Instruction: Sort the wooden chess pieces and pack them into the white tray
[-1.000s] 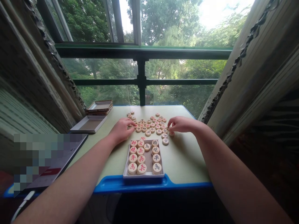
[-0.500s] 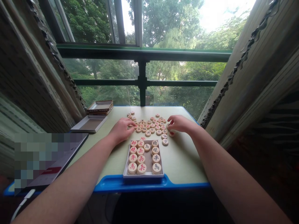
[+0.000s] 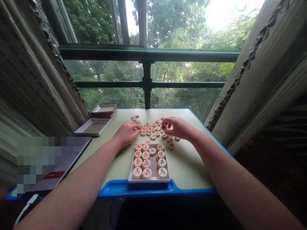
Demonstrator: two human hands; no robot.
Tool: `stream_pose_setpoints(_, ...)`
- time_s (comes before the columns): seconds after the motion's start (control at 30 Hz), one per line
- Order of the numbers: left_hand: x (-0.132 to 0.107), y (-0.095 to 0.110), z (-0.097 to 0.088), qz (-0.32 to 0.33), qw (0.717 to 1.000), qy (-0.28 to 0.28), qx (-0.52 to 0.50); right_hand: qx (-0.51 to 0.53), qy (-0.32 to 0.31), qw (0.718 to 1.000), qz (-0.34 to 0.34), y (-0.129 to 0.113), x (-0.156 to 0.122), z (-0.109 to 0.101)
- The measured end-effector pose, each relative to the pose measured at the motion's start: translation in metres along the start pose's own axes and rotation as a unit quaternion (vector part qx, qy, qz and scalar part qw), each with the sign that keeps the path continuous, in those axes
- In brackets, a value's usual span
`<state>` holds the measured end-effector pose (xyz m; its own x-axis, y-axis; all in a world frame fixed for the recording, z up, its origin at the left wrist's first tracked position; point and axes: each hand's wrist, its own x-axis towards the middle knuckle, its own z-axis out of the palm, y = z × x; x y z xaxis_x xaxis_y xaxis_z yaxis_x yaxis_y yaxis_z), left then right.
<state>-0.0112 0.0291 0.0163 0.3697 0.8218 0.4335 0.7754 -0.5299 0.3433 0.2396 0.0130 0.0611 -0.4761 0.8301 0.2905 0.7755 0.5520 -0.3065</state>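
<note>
Xiangqi pieces lie loosely clustered on the pale counter, red-marked and black-marked ones mixed. The left hand has its fingertips at their left edge; the right hand curls at a black-marked piece toward the other side; I can't tell whether either is gripping anything. By the counter's front edge, a white tray holds more, mostly in columns, red left, black right. Off to the left sit a shallow box and stacked boxes.

Bare right hand partly hid the round, pale wooden discs; farthest characters blurred past reading; blocky pixels swallowed much of the flat grey screen.
</note>
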Motion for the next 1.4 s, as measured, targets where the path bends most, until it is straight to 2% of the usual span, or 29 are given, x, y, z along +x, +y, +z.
stream_pose_setpoints(0.13, -0.001, 0.000, 0.000, 0.001, 1.000, -0.001, -0.004, -0.020, -0.009, 1.000, 0.017, 0.005, 0.002, -0.002)
stream_pose_setpoints(0.33, 0.000, 0.000, 0.000, 0.004, 1.000, -0.007, 0.005, -0.060, -0.061, 0.988, 0.128, 0.021, 0.003, -0.006)
stream_pose_setpoints(0.53, -0.001, 0.000, 0.000, 0.010, 1.000, -0.006, 0.011, -0.067, -0.095, 0.975, 0.187, 0.031, 0.002, -0.007)
stream_pose_setpoints(0.7, -0.001, 0.000, 0.000, 0.014, 1.000, -0.011, 0.013, -0.092, -0.127, 0.954, 0.254, 0.039, 0.005, -0.007)
stream_pose_setpoints(0.87, -0.001, -0.002, 0.001, 0.015, 1.000, -0.015, 0.018, -0.133, -0.143, 0.936, 0.294, 0.048, 0.005, -0.007)
stream_pose_setpoints(1.03, -0.001, -0.002, 0.001, 0.009, 1.000, -0.014, 0.018, -0.109, -0.110, 0.946, 0.283, 0.050, 0.000, -0.020)
stream_pose_setpoints(1.2, -0.001, -0.002, 0.001, 0.014, 1.000, -0.014, 0.015, -0.033, -0.163, 0.963, 0.212, 0.049, -0.003, -0.023)
stream_pose_setpoints(1.27, -0.002, -0.002, 0.001, 0.015, 1.000, -0.011, 0.016, -0.038, -0.178, 0.960, 0.213, 0.049, -0.002, -0.020)
stream_pose_setpoints(1.4, -0.002, -0.002, 0.001, 0.014, 1.000, -0.006, 0.015, -0.053, -0.170, 0.959, 0.221, 0.051, 0.000, -0.016)
